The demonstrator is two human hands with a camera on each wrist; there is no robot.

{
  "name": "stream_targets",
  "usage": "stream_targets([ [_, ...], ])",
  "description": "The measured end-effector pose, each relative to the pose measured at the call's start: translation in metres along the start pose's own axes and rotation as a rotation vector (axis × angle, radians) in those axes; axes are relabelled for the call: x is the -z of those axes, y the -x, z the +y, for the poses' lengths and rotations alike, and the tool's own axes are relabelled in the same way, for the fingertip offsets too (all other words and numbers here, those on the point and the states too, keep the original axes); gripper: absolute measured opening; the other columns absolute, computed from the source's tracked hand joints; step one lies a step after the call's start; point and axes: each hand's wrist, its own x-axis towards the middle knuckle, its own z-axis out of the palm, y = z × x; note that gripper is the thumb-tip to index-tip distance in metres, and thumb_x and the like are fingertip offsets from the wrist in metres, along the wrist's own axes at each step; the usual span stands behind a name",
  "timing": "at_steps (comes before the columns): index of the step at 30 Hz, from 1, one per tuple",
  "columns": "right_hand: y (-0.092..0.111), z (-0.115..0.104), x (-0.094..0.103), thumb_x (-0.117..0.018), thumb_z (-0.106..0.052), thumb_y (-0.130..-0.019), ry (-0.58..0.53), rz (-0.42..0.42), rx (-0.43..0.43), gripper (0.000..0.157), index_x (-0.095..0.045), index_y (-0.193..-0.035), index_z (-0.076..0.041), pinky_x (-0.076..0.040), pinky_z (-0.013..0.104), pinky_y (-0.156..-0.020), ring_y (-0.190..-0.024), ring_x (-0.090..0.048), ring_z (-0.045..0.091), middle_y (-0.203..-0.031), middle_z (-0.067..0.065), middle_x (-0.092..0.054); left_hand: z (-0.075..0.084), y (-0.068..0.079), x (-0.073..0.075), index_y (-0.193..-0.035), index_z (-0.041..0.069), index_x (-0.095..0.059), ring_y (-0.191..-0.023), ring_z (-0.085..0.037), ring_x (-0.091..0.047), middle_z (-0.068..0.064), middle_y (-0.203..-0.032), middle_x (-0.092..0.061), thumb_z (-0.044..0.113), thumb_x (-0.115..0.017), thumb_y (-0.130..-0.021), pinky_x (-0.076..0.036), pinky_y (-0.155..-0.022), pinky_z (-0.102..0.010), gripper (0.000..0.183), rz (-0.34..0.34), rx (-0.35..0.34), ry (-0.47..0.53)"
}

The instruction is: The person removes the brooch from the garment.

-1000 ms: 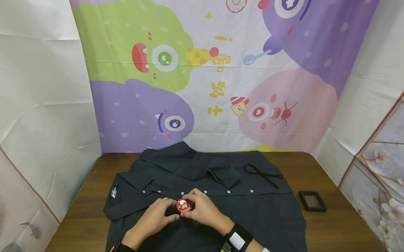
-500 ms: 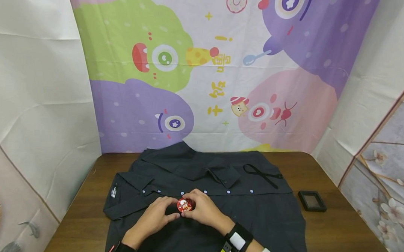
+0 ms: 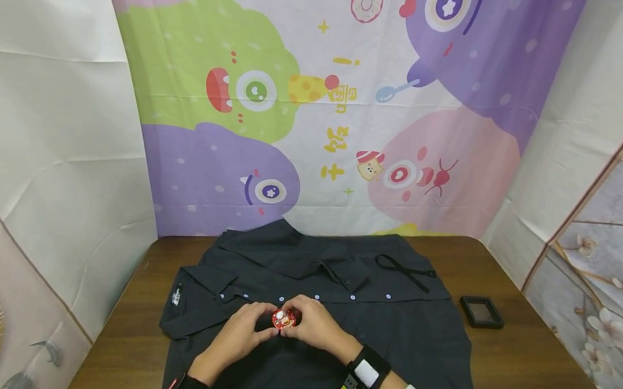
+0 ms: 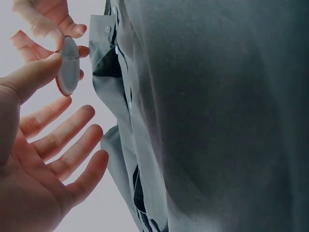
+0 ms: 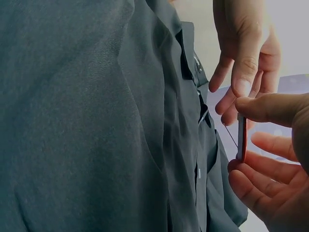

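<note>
A round red pin badge [image 3: 283,319] with a cartoon print is held above a dark shirt [image 3: 380,342]. My right hand [image 3: 317,322] pinches it by its edges between thumb and fingers. In the right wrist view, a thin pin [image 5: 231,134] slants away from the badge's back [image 5: 242,137]. My left hand [image 3: 239,334] is at the badge's left side, thumb and index close against it. In the left wrist view its other fingers [image 4: 72,164] are spread, and the badge's pale back [image 4: 70,67] shows. Exact contact of the left fingertips is unclear.
The shirt lies spread on a brown wooden table [image 3: 114,348], with pale buttons along its placket. A black ribbon loop [image 3: 406,270] lies on its upper right. A small black square frame [image 3: 481,312] sits to the right. A cartoon cloth [image 3: 318,113] hangs behind.
The badge has tilted slightly and shifted a little in the right hand's grip. Both hands stay in nearly the same place; the head view has moved marginally.
</note>
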Motion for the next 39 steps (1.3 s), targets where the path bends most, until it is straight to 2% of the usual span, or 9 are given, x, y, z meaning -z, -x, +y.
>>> stream_targets([
  [11, 0.0, 0.0, 0.0016, -0.081, -0.025, -0.068, -0.014, -0.025, 0.003, 0.036, -0.066, -0.099, -0.016, -0.048, 0.024, -0.067, -0.076, -0.054, 0.005, -0.088, -0.004, -0.063, 0.0001, 0.0007, -0.0006, -0.105, 0.015, -0.064, -0.101, -0.021, -0.056, 0.0, -0.104, -0.064, 0.029, -0.073, -0.077, -0.047, -0.086, -0.048, 0.033, 0.009, -0.021, -0.023],
  [20, -0.0003, 0.0008, 0.0006, -0.082, -0.022, -0.067, -0.035, -0.012, 0.023, 0.035, -0.067, -0.098, -0.016, -0.05, 0.024, -0.069, -0.078, -0.056, 0.005, -0.09, -0.003, -0.065, 0.0021, 0.0002, 0.0008, -0.105, 0.013, -0.064, -0.102, -0.022, -0.056, -0.001, -0.105, -0.065, 0.027, -0.074, -0.077, -0.047, -0.086, -0.05, 0.033, 0.011, -0.039, -0.019],
  [31, 0.002, 0.0004, 0.0017, -0.082, -0.021, -0.067, -0.034, 0.015, 0.06, 0.034, -0.067, -0.097, -0.015, -0.05, 0.023, -0.069, -0.078, -0.056, 0.006, -0.091, -0.002, -0.066, 0.0029, -0.0004, 0.0014, -0.105, 0.012, -0.066, -0.099, -0.02, -0.058, -0.001, -0.103, -0.065, 0.026, -0.073, -0.077, -0.049, -0.085, -0.047, 0.033, 0.011, -0.095, -0.03],
  [36, 0.0025, 0.0018, 0.0013, -0.082, -0.021, -0.066, -0.045, 0.015, 0.055, 0.033, -0.068, -0.096, -0.014, -0.048, 0.019, -0.065, -0.075, -0.055, 0.005, -0.088, -0.001, -0.064, 0.0039, -0.0013, 0.0006, -0.104, 0.011, -0.067, -0.097, -0.019, -0.059, -0.001, -0.102, -0.066, 0.024, -0.074, -0.076, -0.049, -0.084, -0.047, 0.031, 0.016, -0.124, -0.041],
  [39, 0.0019, 0.0017, 0.0027, -0.081, -0.023, -0.067, -0.037, 0.004, 0.042, 0.033, -0.068, -0.096, -0.014, -0.047, 0.02, -0.067, -0.073, -0.054, 0.004, -0.088, -0.002, -0.062, 0.0045, -0.0015, 0.0003, -0.104, 0.011, -0.067, -0.097, -0.02, -0.059, -0.001, -0.102, -0.066, 0.024, -0.074, -0.076, -0.049, -0.083, -0.047, 0.031, 0.022, -0.116, -0.033],
])
